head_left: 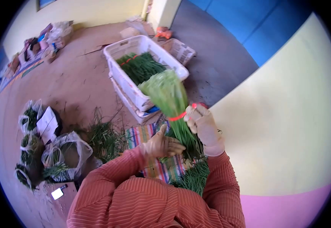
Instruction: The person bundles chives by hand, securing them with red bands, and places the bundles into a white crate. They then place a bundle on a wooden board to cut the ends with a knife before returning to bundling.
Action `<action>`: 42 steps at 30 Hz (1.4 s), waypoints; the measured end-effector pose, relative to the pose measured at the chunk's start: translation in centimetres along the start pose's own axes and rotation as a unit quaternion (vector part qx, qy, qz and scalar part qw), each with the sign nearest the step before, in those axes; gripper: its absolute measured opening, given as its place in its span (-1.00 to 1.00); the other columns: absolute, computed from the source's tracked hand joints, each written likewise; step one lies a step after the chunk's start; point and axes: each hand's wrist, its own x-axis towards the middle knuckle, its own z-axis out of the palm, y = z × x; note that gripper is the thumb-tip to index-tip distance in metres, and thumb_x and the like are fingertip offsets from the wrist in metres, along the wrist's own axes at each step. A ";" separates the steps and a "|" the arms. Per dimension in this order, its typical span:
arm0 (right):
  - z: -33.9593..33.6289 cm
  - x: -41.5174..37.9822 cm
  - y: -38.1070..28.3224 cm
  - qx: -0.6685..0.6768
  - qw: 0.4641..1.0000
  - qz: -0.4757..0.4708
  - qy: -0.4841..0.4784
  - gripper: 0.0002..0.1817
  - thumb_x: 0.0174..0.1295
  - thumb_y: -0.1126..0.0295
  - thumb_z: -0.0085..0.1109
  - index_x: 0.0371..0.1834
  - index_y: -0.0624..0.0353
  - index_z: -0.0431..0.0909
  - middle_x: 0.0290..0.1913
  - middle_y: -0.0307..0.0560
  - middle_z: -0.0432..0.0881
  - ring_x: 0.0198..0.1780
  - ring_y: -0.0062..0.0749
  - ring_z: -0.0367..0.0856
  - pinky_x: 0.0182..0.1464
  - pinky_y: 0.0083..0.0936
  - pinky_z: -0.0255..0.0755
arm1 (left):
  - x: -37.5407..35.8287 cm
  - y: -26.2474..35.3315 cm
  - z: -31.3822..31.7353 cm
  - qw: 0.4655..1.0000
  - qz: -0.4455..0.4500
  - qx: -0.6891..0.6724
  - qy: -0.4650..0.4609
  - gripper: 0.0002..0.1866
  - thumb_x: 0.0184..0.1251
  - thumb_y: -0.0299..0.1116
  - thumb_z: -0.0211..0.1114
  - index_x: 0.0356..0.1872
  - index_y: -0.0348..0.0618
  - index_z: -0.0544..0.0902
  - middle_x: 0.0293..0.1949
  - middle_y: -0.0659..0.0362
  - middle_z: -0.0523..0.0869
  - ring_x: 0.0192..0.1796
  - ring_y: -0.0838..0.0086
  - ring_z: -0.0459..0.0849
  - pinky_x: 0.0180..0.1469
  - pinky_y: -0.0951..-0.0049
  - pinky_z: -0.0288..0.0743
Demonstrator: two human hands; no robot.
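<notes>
A bundle of chives (168, 97), tied with a red band (177, 117), is held up in front of me, its pale end blurred and pointing toward the white crate. My gloved right hand (201, 123) grips it at the band from the right side. Below and to the left, my gloved left hand (162, 144) has its fingers stretched out, their tips close to the lower leaves. Under both hands lies a striped mat (137, 133), with loose chives (194, 178) near my body. Several tied bundles (144, 66) lie in the white plastic crate (147, 99) ahead.
A second, smaller crate (190, 53) stands behind the white one. At left are plastic bags of greens (83, 148), a white sheet (47, 124), a cleaver (57, 193) and scattered leaves (104, 136). A wall (283, 133) rises close on the right.
</notes>
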 end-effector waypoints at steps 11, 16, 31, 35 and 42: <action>3.1 2.8 0.2 -0.335 0.912 0.078 -0.224 -0.70 0.45 0.23 0.12 -0.36 0.22 0.58 -0.59 -0.30 0.46 -0.56 -0.63 0.43 -0.48 -0.51 0.35 | -9.0 11.3 -0.7 0.859 0.352 -0.217 0.302 -0.16 0.45 0.35 -0.02 0.51 -0.08 0.25 0.40 0.02 0.46 0.30 0.12 0.55 0.31 0.00 0.50; 0.5 5.7 -0.6 -0.496 0.853 -0.031 -0.157 -0.72 0.42 0.23 0.14 -0.33 0.23 0.58 -0.58 -0.14 0.54 -0.57 -0.49 0.48 -0.43 -0.42 0.40 | -18.2 8.1 -7.1 0.754 0.647 0.021 0.115 -0.18 0.49 0.30 -0.03 0.53 -0.10 0.21 0.40 0.01 0.45 0.34 0.15 0.51 0.48 0.10 0.27; 9.1 0.5 -1.3 -0.600 0.586 -0.513 -0.183 -0.69 0.33 0.20 0.22 -0.51 0.11 0.48 -0.56 0.01 0.54 -0.54 -0.08 0.59 -0.47 -0.26 0.47 | -12.1 1.5 6.2 0.895 0.405 0.148 0.115 -0.17 0.24 -0.36 0.49 0.51 -0.06 0.26 0.24 0.13 0.60 0.25 0.41 0.58 0.35 0.30 0.44; 11.5 -2.1 3.1 -0.687 0.327 -0.649 -0.012 -0.87 0.20 0.38 0.11 -0.50 -0.02 0.43 -0.59 -0.29 0.37 -0.61 -0.52 0.44 -0.60 -0.47 0.29 | -12.8 -1.3 3.8 0.853 0.505 0.102 0.087 -0.36 0.33 -0.37 0.42 0.41 -0.10 0.38 0.18 0.17 0.65 0.19 0.46 0.63 0.27 0.35 0.53; 15.2 -6.6 8.5 -0.629 0.367 -0.682 -0.070 -0.75 0.27 0.32 0.17 -0.14 0.28 0.61 -0.42 -0.21 0.52 -0.47 -0.49 0.56 -0.47 -0.53 0.43 | -17.7 -8.0 3.1 0.777 0.583 0.047 0.234 -0.28 0.27 -0.32 0.49 0.41 -0.13 0.35 0.23 0.12 0.62 0.24 0.42 0.58 0.36 0.33 0.41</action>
